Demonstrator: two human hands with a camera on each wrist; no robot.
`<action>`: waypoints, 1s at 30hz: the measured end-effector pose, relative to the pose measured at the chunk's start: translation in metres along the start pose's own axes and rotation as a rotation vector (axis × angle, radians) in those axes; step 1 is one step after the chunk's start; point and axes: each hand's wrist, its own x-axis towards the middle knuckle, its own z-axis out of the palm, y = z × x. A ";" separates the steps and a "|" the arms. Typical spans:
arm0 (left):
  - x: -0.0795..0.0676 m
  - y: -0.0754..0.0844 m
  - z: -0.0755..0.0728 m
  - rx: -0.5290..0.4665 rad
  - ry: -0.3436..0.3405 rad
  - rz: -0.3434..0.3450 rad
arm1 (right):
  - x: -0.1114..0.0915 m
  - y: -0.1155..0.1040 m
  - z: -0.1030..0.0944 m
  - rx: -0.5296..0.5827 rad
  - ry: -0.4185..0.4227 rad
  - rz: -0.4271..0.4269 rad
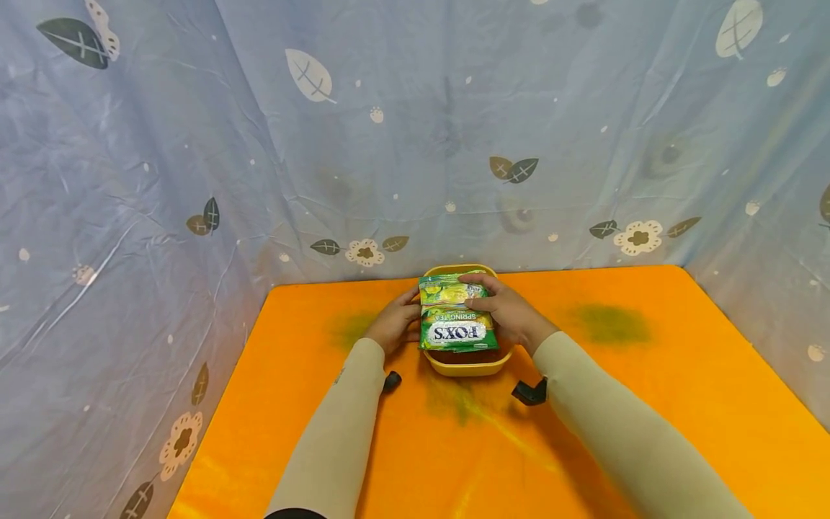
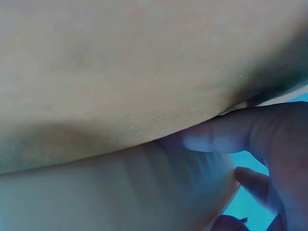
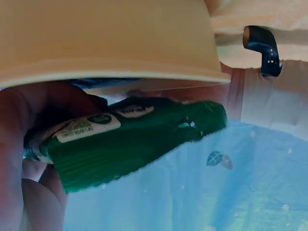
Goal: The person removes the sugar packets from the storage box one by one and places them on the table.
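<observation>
A green candy bag [image 1: 457,328] marked FOX'S and SPRING TEA lies flat over a yellow tub [image 1: 470,370], covering much of its opening. My right hand [image 1: 512,311] grips the bag from the right, its fingers across the top. In the right wrist view, this hand [image 3: 24,130] pinches one end of the bag [image 3: 139,139] by the tub's rim [image 3: 115,74]. My left hand [image 1: 392,323] is at the bag's left edge. In the left wrist view its fingers [image 2: 216,134] lie about a pale ribbed surface, apparently the bag; the tub wall blocks much of that view.
An orange cloth [image 1: 311,404] covers the table. Pale blue curtains [image 1: 447,144] with leaf and flower prints hang behind and on both sides. Small black pieces [image 1: 530,392] stick out at both wrists.
</observation>
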 end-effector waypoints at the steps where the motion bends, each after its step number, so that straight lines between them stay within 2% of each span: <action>1: 0.000 0.000 0.000 -0.006 0.000 -0.003 | 0.000 -0.001 -0.001 -0.002 -0.003 -0.009; 9: -0.002 0.001 0.000 -0.018 -0.001 -0.012 | -0.004 -0.010 -0.012 0.040 -0.028 -0.065; 15: -0.003 0.003 0.002 -0.005 0.015 -0.018 | -0.007 -0.014 -0.020 0.095 -0.040 -0.070; 30: -0.003 0.002 0.002 -0.013 0.009 -0.021 | -0.013 -0.018 -0.042 0.139 0.049 -0.081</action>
